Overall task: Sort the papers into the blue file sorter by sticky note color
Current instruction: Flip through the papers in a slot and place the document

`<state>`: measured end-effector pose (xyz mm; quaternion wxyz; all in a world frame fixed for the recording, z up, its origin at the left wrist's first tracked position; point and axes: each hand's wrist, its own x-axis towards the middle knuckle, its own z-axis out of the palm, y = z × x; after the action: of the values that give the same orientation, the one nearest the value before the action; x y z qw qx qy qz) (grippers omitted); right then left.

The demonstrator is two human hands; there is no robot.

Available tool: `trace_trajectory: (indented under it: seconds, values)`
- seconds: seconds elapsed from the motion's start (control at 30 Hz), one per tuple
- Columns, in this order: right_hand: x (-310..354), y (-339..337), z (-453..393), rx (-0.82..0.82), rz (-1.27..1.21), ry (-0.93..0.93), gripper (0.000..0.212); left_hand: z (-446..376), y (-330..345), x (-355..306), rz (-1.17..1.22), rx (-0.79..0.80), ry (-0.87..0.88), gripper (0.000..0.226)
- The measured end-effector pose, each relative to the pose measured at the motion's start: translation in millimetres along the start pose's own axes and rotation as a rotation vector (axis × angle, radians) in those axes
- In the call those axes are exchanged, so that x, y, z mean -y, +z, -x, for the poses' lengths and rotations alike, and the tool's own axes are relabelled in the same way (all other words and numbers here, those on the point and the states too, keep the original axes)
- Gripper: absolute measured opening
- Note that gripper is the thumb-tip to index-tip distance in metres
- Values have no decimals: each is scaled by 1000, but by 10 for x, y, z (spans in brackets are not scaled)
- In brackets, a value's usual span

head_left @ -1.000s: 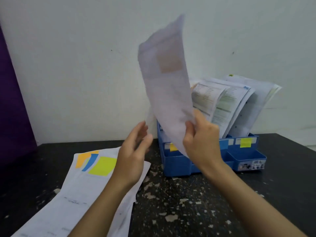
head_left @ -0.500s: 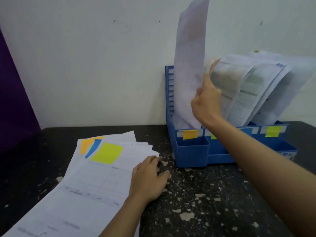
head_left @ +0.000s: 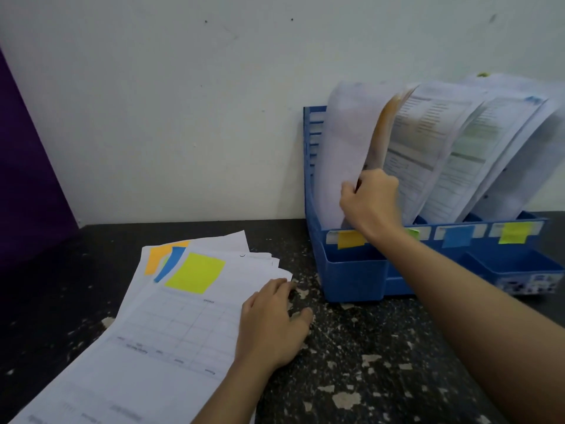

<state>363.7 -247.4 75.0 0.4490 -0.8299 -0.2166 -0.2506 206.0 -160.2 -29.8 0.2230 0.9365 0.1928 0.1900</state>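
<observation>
Head view: right hand [head_left: 371,198] fingers pinch paper [head_left: 344,148] in sorter [head_left: 351,270]; left hand [head_left: 270,322] flat

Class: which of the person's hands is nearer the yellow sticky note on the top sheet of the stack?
Left. The left hand rests on that stack, right of the yellow sticky note; the right hand is up at the blue file sorter.

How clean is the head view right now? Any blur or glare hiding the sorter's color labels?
Head view: even, soft lighting, no glare; the papers in the blue file sorter and the right hand are motion-blurred, print unreadable; the orange label, blue label and yellow label stay legible, the green label mostly hidden by the forearm; wide-angle bending at edges.
</observation>
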Motion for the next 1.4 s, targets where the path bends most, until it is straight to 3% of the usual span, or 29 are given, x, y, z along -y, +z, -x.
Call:
trace_trajectory:
  seconds: [0.07,0.2,0.33,0.43,0.5,0.57,0.67,0.77,0.83,0.9,1.03,1.17,1.4]
  values:
    - [39,-87,4,-70,-70,33,14,2,2,3,-1,-5,2,49]
    - [35,-178,0,-155,-217,172,27,-4,11,-1,-2,-24,4,48]
    - [10,-153,49,-68,-220,255,11,-13,18,7,1,-35,14,48]
    - [41,-187,145,-56,-259,272,25,-21,3,12,65,-18,-23,49]
    - [170,-225,328,-79,-297,136,19,-43,-22,8,264,-36,-119,46]
    - [288,-214,557,0,-324,-28,10,-73,-85,-10,689,-81,-260,36]
    - [402,-102,903,298,-346,-118,8,-108,-320,46,1310,-247,-398,24]
    - [462,124,1223,600,-196,-74,15,-96,-654,188,1589,-360,-382,21]
    - [482,281,1382,668,-38,-42,26,-65,-847,299,1558,-389,-331,22]
    - [529,416,1490,638,156,-46,40,-2,-1007,471,1412,-417,-293,20]
    - [488,501,1526,578,343,-27,58,92,-1063,851,911,-427,-268,18]
    - [435,590,1482,523,76,168,58,190,-967,1262,615,-402,-389,22]
    - [339,535,1389,348,-315,215,25,93,-937,1398,647,-431,-432,20]
